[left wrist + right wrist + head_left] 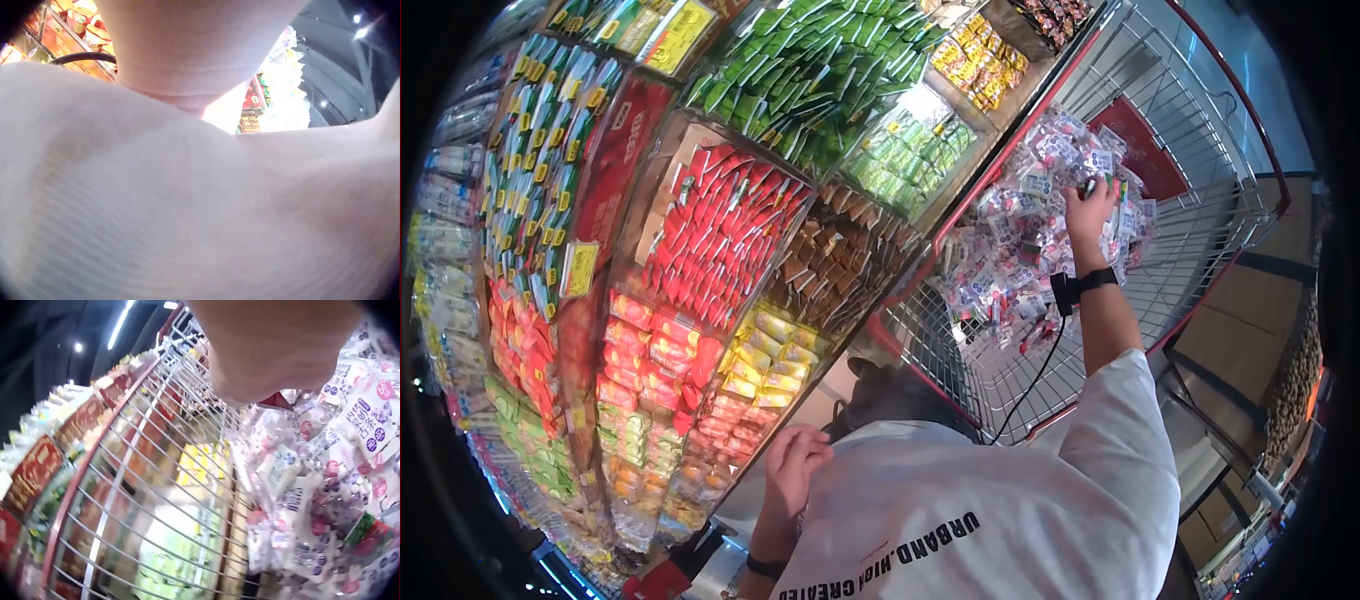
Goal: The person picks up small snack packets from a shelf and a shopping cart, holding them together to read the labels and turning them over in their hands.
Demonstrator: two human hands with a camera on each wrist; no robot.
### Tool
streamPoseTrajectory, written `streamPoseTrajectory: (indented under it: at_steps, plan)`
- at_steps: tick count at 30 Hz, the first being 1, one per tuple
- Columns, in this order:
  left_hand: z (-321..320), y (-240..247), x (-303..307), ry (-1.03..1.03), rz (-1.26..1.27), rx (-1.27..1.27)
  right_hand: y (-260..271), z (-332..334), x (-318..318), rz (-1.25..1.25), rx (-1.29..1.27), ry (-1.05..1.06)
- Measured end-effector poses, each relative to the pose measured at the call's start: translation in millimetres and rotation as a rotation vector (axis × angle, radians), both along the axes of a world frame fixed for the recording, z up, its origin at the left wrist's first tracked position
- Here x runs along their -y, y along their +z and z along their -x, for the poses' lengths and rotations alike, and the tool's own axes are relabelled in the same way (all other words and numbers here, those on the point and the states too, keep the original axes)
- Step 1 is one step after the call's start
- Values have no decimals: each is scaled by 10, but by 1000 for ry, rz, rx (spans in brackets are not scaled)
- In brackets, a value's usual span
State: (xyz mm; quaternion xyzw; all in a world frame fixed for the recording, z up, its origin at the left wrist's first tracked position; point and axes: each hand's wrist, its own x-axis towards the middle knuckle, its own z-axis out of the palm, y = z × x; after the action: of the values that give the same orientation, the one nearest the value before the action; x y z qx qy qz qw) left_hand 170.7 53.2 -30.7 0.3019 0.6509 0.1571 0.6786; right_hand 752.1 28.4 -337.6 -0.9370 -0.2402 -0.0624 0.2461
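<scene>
My right hand point(1090, 208) reaches into the shopping cart point(1040, 408), over a heap of small clear-and-white snack packets point(1010, 225) with pink and purple print. Between its thumb and fingers shows a small dark item, mostly hidden by the hand; I cannot tell its kind. In the right wrist view the right hand point(281, 353) hangs over the heap, its fingertips out of sight. One green-and-red packet point(362, 530) lies among the white ones. My left hand point(795, 462) is raised in front of the body, fingers loosely bent and holding nothing. The left wrist view is mostly filled by shirt point(187, 206).
Left of the cart, sloping display bins hold green packets point(820, 80), red packets point(720, 225), brown packets point(835, 260) and yellow packets point(770, 355). The cart's red rail point(1010, 145) runs along the bins' edge. A cable point(1040, 385) hangs from the right wrist. Stacked cartons point(1250, 310) stand at right.
</scene>
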Motion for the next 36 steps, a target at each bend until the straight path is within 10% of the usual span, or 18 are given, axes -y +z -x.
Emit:
streamPoseTrajectory:
  at_steps: [3, 8, 12, 15, 21, 24, 30, 36]
  plan:
    - [101, -45, -8, -65, 6, 45, 344, 157, -5, -851, -630, -109]
    - [188, 66, -79, -113, -76, 98, 1615, 1060, 6, -1426, -1439, 44]
    - [385, 102, -123, -135, -143, 179, 2460, 2064, -105, -1321, -1591, 220]
    - [526, 152, -115, -144, -164, 329, 2950, 2897, -195, -1039, -1624, 735]
    - [756, 187, -42, -103, -335, 679, 3335, 4449, -407, -494, -1011, 1542]
    - [918, 153, 13, -77, -703, 686, 3460, 4957, -377, -289, -1505, 1570]
    - [1386, 396, 207, 199, -633, 606, 3560, 5531, -404, -163, -1717, 1557]
    - [1603, 393, 326, 479, -575, 795, 3609, 5906, -521, -95, -1405, 1801]
